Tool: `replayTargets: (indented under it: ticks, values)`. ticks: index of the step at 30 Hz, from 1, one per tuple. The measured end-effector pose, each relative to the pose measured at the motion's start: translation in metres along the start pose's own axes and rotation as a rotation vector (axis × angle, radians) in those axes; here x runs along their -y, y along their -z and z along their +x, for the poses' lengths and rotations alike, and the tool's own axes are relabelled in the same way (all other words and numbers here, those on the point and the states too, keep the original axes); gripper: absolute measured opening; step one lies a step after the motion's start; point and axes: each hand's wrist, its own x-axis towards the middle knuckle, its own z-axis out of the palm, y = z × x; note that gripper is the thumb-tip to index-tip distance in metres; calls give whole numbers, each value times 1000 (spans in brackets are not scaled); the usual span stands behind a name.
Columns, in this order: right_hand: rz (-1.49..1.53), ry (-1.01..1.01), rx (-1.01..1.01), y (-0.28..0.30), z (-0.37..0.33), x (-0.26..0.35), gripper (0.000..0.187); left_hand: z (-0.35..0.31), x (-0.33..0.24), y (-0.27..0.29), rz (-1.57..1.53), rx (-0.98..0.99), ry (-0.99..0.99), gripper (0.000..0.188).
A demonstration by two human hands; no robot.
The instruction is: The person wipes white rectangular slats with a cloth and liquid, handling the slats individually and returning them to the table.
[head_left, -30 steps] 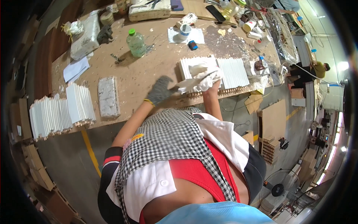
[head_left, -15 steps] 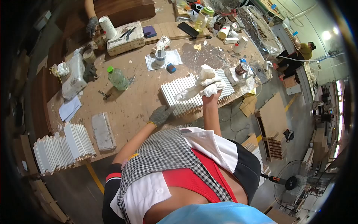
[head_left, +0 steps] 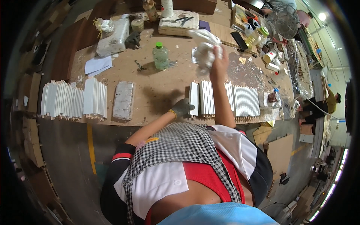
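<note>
left hand point(head_left: 182, 107) grips one white strip point(head_left: 193, 98), mid-frame; right hand point(head_left: 219, 63) clutches white rag point(head_left: 205, 56); strip row point(head_left: 245, 100), centre-right, looks yet to separate.

Around one green-capped bottle point(head_left: 161, 60): three whitish blocks point(head_left: 124, 100), one behind it, one to its left and one nearer the person; at least two sheets of paper point(head_left: 98, 66) to its left; two groups of white strips point(head_left: 62, 98) beyond the near block, the strips too dense to count; more groups to its right, their number unclear behind the right forearm point(head_left: 224, 101); one white cloth point(head_left: 206, 52), one phone point(head_left: 239, 41) and one dark red jar point(head_left: 273, 97), all to its right
</note>
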Motion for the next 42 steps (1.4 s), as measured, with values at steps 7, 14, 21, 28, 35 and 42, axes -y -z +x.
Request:
replayTargets:
  ticks: [7, 14, 21, 28, 35, 42]
  values:
    - [-909, 960, 430, -110, 58, -95, 43, -92, -35, 106, -1006, -22, 181, 32]
    - [-896, 702, 650, -115, 37, -132, 36, -198, 102, 109, -373, -965, 149, 39]
    - [-615, 430, 293, -80, 40, -116, 36, -231, 89, 165, -14, -1011, 458, 46]
    - [724, -465, 7, 29, 39, -166, 35, -222, 87, 163, 315, -1070, 483, 48]
    - [1097, -645, -51, 7, 4, -172, 34, -236, 61, 160, -498, -1223, 375, 39]
    - [-253, 175, 20, -43, 12, -111, 26, -244, 76, 146, -812, -1276, 507, 39]
